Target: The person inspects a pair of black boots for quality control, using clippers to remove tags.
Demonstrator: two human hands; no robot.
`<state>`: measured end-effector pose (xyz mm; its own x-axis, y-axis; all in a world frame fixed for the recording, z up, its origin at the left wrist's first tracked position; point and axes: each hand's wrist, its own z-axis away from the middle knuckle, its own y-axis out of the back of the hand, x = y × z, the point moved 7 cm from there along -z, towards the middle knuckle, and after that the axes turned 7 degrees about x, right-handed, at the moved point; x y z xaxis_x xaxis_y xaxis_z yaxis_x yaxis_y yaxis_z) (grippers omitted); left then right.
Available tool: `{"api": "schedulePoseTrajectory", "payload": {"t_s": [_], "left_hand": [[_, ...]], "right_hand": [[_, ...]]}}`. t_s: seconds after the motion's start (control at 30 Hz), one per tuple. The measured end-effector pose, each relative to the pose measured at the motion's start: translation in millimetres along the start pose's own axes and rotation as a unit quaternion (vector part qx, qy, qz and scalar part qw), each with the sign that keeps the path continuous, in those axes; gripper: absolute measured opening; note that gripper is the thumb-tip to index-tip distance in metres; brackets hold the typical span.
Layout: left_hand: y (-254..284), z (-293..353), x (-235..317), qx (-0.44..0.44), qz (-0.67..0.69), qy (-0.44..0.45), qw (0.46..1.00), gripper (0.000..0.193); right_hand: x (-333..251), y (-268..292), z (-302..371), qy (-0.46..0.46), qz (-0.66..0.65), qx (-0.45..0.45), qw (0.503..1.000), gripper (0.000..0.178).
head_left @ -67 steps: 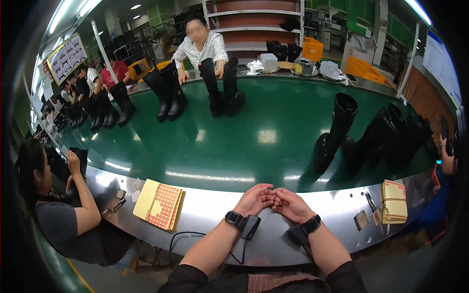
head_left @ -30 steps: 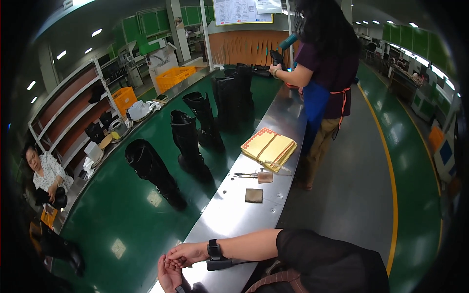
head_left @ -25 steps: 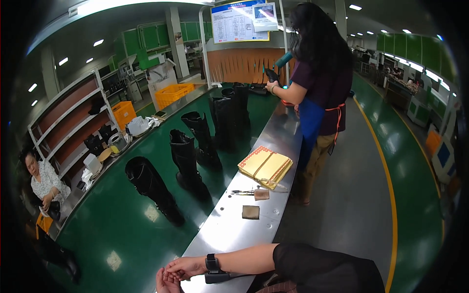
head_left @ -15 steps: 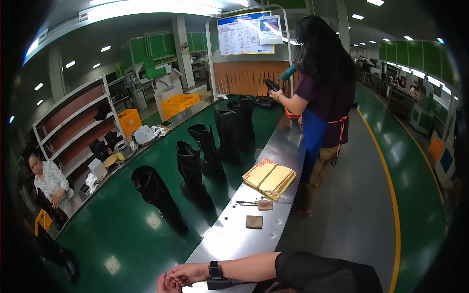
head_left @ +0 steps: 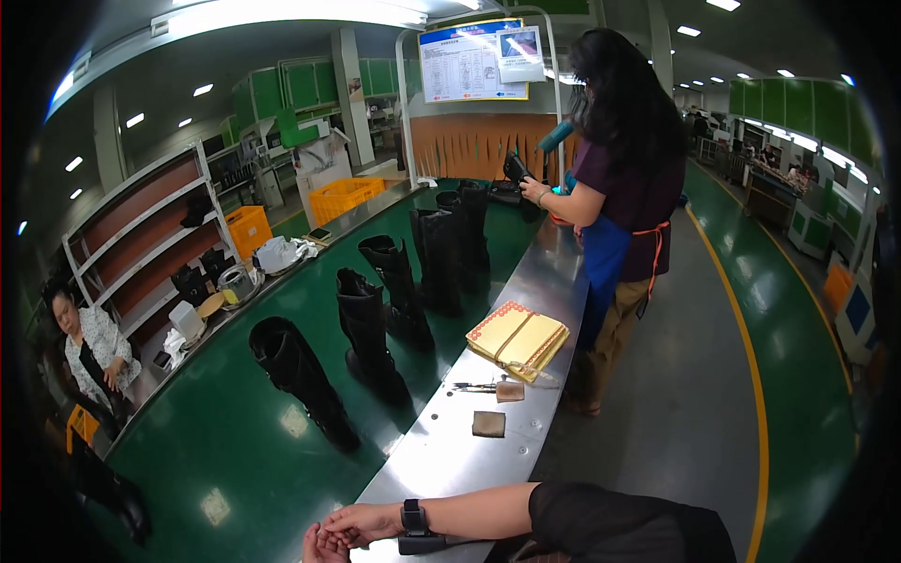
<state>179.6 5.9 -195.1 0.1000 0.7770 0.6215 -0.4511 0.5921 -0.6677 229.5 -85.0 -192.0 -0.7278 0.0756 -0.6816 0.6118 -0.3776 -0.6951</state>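
Observation:
At the bottom edge my right hand (head_left: pixel 364 524) and my left hand (head_left: pixel 322 544) meet, their curled fingertips pressed together. Anything they pinch is too small to make out, and the frame's edge cuts off part of the left hand. A black band with a small box sits on my right wrist. Beyond my hands, a tall black boot (head_left: pixel 305 383) stands on the green tabletop (head_left: pixel 216 441), with several more in a row behind it. On the metal edge strip (head_left: pixel 450 450) lie two brown square pads, the nearer one (head_left: pixel 488 424) by itself.
A yellow strapped paper stack (head_left: pixel 518 341) and thin pen-like tools (head_left: pixel 474 387) lie on the strip. One co-worker (head_left: pixel 629 169) stands at the far right, another person (head_left: pixel 99 357) sits at left. Yellow crates (head_left: pixel 345 197) and a shelf rack (head_left: pixel 150 235) stand behind.
My hands stay in nearly the same place. The far co-worker has tipped the black shoe more upright beneath the teal tool. The person at left has brought something dark against the chest.

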Motion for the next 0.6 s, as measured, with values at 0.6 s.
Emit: {"api": "schedulePoseTrajectory", "payload": {"t_s": [0.6], "left_hand": [[0.5, -0.6, 0.5, -0.005, -0.012, -0.010, 1.000, 0.022]], "right_hand": [[2.8, 3.7, -3.9, 0.006, -0.008, 0.019, 1.000, 0.017]]}}
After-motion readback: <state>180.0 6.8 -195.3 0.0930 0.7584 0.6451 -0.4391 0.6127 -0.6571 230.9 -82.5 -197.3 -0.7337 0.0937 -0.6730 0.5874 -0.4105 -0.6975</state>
